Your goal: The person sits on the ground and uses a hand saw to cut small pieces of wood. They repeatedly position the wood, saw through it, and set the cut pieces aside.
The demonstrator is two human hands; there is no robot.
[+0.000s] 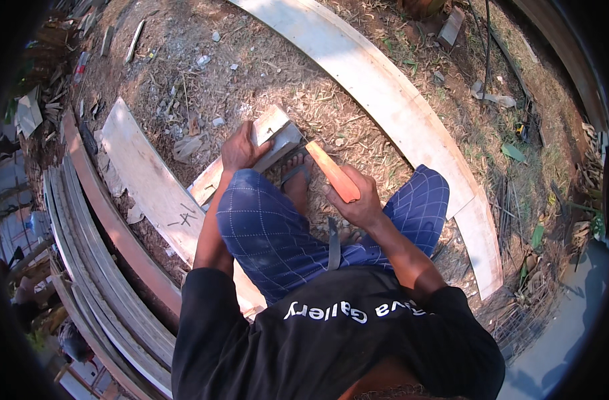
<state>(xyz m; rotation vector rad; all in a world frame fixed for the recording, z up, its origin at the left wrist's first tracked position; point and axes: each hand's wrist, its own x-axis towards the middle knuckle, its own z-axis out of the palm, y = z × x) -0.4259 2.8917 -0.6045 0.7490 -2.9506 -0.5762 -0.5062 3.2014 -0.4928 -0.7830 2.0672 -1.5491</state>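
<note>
My left hand (241, 148) is wrapped over a short length of pale timber (272, 123), which tilts up between my knees. A small dark mark or nail shows near its far end, and its side face is grey. My right hand (359, 200) grips an orange wooden handle (328, 167), whose narrower end points up and left toward the timber's end. Whatever tool head it may carry cannot be made out. A bare foot in a sandal (296, 177) is on the ground just below the timber. A flat dark strip (334, 244) lies over my checked blue shorts.
A pale plank (138, 160) with dark markings lies left of me, beside a brown board (121, 233) and several stacked grey boards (108, 260). A long pale board (378, 77) crosses from the top to the right. Wood shavings and scraps litter the ground.
</note>
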